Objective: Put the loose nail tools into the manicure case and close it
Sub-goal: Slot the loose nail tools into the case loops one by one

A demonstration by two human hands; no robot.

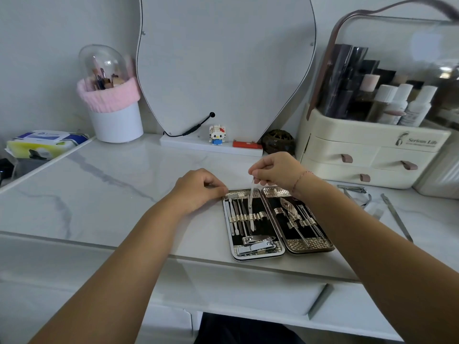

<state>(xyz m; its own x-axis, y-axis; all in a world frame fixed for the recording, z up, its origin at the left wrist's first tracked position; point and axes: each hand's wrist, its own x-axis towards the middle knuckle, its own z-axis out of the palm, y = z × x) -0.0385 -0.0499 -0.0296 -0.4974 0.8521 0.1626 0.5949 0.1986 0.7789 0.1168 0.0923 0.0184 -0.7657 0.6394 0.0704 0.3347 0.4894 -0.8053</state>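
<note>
Manicure case (278,254): lying open on the surface.
Right hand (275,171): fingers pinching a slim tool (251,207), lowering it.
Left hand (198,188): fingers curled together, steadying the case's far corner.
Risk: tool missing its loop, blocking closure.

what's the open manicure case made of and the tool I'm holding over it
Manicure case: looks like polished metal, given its mirror-bright rim; black, probably fabric lining. Tool in the right hand: thin and silvery, likely steel, though it's small and slightly blurred.
</note>
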